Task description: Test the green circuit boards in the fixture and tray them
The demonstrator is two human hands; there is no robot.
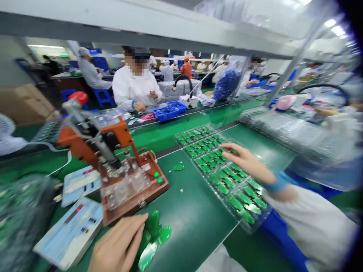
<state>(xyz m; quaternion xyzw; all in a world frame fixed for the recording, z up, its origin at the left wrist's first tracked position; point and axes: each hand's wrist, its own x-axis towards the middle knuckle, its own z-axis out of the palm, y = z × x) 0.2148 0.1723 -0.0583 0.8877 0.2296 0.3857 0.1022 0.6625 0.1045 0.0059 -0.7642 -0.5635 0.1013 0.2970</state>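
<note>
Green anti-static matting (195, 215) is covering the workbench in the head view. The left hand (119, 245) is curling loosely around a fanned stack of small green oval circuit boards (154, 236) at the near edge of the matting, with fingers closed on the stack's left side. The stack is lying just in front of an orange-and-brown test fixture with a clear acrylic top (124, 177). The right hand (241, 158) is reaching out flat, fingers extended and slightly spread, holding nothing; its fingertips are resting on a long clear plastic tray filled with rows of green boards (224, 177). One loose green oval board (178, 167) is lying on the matting between fixture and tray. Two pale blue meter boxes (73, 230) are sitting left of the fixture. A person in a white coat (134, 88) is sitting across the belt.
</note>
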